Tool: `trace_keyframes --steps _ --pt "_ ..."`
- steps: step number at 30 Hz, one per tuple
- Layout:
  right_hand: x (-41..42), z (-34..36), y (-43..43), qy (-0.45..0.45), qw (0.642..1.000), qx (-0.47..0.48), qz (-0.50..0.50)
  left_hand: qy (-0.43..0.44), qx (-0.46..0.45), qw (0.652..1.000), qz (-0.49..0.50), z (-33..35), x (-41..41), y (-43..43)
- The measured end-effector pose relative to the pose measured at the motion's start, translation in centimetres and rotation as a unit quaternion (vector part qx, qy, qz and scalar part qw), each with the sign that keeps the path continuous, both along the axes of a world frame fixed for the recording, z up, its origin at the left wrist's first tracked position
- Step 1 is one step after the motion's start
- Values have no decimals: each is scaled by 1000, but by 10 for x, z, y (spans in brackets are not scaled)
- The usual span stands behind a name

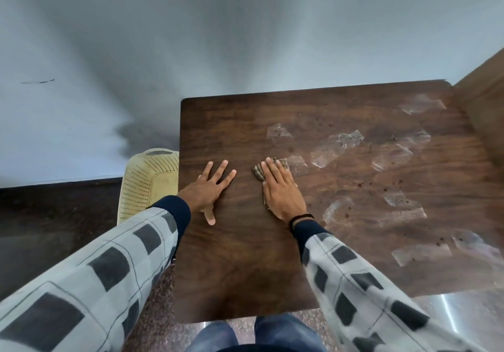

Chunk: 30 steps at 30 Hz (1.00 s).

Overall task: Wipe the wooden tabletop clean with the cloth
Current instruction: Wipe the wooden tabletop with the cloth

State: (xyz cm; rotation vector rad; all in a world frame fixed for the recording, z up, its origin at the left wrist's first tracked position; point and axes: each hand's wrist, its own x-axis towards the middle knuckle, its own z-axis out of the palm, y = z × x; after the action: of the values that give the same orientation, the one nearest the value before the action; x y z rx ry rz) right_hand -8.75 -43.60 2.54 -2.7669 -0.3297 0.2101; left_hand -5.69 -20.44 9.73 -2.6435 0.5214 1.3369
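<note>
The dark wooden tabletop (240,269) fills the middle and right of the head view. My right hand (281,190) lies flat with straight fingers on a small brownish patterned cloth (257,173), pressing it onto the wood near the table's middle. Only the cloth's edges show around the fingers and palm. My left hand (211,189) rests flat on the bare wood to the left of the cloth, fingers spread, holding nothing. Pale dusty patches and dark specks (335,147) cover the right half of the top.
A cream perforated plastic chair (144,185) stands against the table's left edge. A pale wall runs behind the table. Brown wooden furniture (482,100) adjoins the far right corner. My knees in jeans (256,335) are under the near edge.
</note>
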Motion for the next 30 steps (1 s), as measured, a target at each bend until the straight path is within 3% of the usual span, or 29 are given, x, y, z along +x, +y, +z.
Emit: trace_keyframes --steps 2,5,8,9,12,14,18,20,26,30 --pt "-13 1 15 -1 999 14 -35 -1 4 1000 -1 0 1 0" --pt "-54 -3 9 -8 993 9 116 5 7 1000 -3 1 2 -2" --pt "-26 -7 -20 -35 974 -18 223 8 7 1000 -5 1 3 -3" --pt "-6 -6 -23 -42 976 -33 210 9 7 1000 -5 1 3 -3" --pt "42 -1 -18 -12 1000 2 21 11 2 1000 -1 -1 2 -1" --pt "39 1 -2 -1 998 25 -52 10 3 1000 -2 -1 3 0" --pt "1 -3 -5 -33 994 7 107 10 -1 1000 -4 -3 5 1" --pt "22 -6 -20 -46 986 -13 158 10 -6 1000 -2 -3 4 1" --pt "97 4 4 0 999 4 -34 5 6 1000 -15 0 5 0" --pt "46 4 8 -8 997 13 73 2 3 1000 -9 -5 5 0"
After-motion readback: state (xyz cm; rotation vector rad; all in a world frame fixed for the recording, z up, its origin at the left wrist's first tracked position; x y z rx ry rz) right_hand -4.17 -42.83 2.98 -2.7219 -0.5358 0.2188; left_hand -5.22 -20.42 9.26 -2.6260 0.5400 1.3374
